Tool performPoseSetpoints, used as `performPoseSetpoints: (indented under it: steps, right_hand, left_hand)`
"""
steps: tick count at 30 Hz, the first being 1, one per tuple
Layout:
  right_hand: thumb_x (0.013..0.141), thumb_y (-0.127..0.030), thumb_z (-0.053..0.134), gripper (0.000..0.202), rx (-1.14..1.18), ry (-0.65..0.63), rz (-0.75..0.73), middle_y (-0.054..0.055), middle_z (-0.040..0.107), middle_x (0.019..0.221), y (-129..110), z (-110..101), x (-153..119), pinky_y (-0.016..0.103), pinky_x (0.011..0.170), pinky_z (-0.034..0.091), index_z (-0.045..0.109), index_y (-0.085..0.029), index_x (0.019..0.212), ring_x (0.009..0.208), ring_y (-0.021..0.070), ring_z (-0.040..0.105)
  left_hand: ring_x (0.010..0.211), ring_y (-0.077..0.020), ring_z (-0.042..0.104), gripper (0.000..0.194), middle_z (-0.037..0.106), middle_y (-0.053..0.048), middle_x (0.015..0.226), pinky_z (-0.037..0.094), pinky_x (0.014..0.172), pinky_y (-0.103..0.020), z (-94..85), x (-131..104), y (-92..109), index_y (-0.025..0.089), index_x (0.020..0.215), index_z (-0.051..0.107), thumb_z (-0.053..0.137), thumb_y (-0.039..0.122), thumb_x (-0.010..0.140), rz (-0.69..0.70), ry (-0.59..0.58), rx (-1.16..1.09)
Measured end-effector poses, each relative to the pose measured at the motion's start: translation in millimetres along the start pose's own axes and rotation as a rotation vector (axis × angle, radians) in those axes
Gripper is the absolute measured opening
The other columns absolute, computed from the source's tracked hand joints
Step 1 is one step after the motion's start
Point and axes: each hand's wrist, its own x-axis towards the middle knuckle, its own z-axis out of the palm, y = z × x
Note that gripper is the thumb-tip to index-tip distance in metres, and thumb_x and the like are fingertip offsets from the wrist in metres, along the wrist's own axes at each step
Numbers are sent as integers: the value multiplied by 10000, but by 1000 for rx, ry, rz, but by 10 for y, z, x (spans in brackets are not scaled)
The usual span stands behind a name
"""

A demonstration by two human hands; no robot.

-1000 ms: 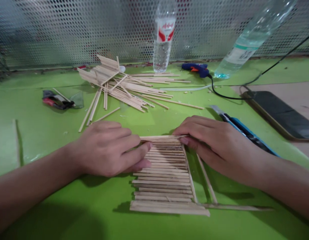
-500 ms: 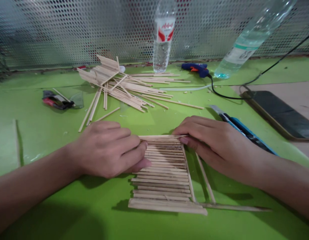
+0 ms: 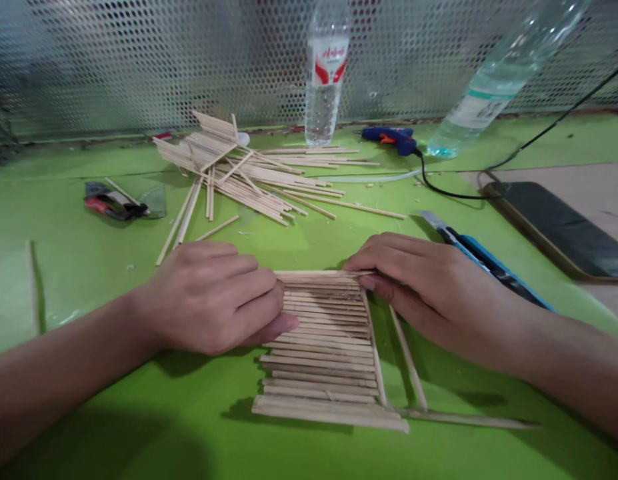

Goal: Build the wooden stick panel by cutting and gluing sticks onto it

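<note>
A panel of thin wooden sticks (image 3: 329,333) lies in front of me, its sticks side by side, with a stick along its right edge. My left hand (image 3: 223,300) is closed on the panel's upper left edge, the fingertips partly hidden and the thumb over the sticks. At the upper right corner, my right hand (image 3: 403,280) pinches the end of the top stick between thumb and fingers. A loose-looking stick (image 3: 409,360) slants below my right hand and meets a longer stick (image 3: 473,419) near the bottom.
Behind are a stick pile (image 3: 249,180), an upright bottle (image 3: 323,87), a leaning bottle (image 3: 481,100) and a blue glue gun (image 3: 391,138) with a black cord. A cutter (image 3: 479,257) and phone (image 3: 563,230) lie right; dark-and-red pliers (image 3: 113,201) lie left.
My left hand has shifted slightly left along the panel's edge. The panel's lower end has moved slightly left, while my right hand keeps nearly the same place.
</note>
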Motion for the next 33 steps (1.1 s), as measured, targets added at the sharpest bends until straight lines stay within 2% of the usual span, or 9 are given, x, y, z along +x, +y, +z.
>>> performPoseSetpoints:
  steps: [8, 12, 15, 23, 33]
  right_hand:
    - [1036, -139, 448, 217, -6, -9, -6, 77, 695, 1028, -13, -5, 0, 323, 802, 502, 652, -164, 1106, 950, 194, 650]
    - [1032, -138, 449, 223, -3, 6, -8, 82, 706, 1031, -13, -8, 0, 328, 808, 507, 659, -166, 1105, 954, 201, 659]
    - [1024, -130, 452, 228, 3, 10, -6, 83, 711, 1034, -15, -10, -5, 331, 807, 507, 658, -176, 1110, 954, 207, 665]
    - [1028, -116, 457, 217, -3, 13, -18, 78, 698, 1026, 0, 13, 12, 320, 825, 500, 654, -148, 1112, 953, 193, 653]
    - [1013, -107, 451, 235, -13, 4, -20, 85, 713, 1036, -4, -4, -1, 344, 813, 522, 647, -178, 1120, 961, 216, 675]
  left_hand:
    - [552, -132, 632, 283, 694, -3, 647, 454, 490, -290, -13, -40, -25, 177, 718, 681, 693, 372, 922, 9, -8, -12]
    - [557, -117, 606, 181, 687, 14, 680, 432, 497, -282, -10, -51, -28, 178, 893, 741, 713, 356, 910, 62, -24, -54]
    - [544, -121, 583, 228, 689, 10, 683, 423, 497, -292, -3, -41, -27, 154, 970, 749, 702, 372, 922, 47, -48, -66]
    - [552, -119, 604, 196, 712, 6, 699, 423, 487, -282, 16, -41, -19, 145, 933, 744, 707, 337, 921, 25, -41, -67]
    - [550, -132, 631, 206, 722, -8, 686, 464, 496, -293, 16, -28, -20, 125, 880, 730, 702, 326, 918, 32, -4, -51]
